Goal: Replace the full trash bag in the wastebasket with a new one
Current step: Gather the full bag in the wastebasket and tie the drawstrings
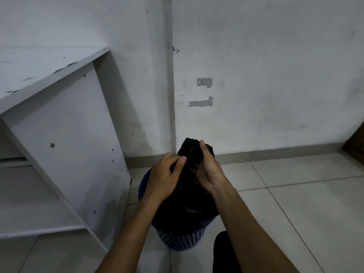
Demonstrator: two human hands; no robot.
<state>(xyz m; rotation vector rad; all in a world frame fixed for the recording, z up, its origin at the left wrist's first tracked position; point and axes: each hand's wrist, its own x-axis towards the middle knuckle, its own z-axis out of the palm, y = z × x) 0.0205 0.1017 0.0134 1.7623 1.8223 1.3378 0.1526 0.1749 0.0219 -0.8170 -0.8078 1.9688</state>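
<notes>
I have the gathered neck of the full black plastic trash bag [189, 194] bunched between both hands, low in the middle of the frame. My left hand [164, 177] pinches a fold of the plastic between thumb and curled fingers on the left side of the neck; my right hand [207, 170] is wrapped around the bunched top, thumb pointing up, with a tuft of black film sticking out above it. The bag's body sits inside the round blue plastic wastebasket with the perforated lattice wall [181, 238], which stands on the pale tiled floor [295, 203] close to the corner of the scuffed white wall [256, 75]. A white board shelf unit [65, 146] leans across the left of the frame, just beside the basket.

I judge this as the closing-up step: the mouth is drawn together, but the bag is not yet lifted out. The plastic is so dark that I cannot tell whether a knot is already formed, so it may be only twisted. Next I need to secure the neck, then pull straight up, keeping the grip firm so the film does not slip, and probably steadying the light basket so it does not rise with the bag
</notes>
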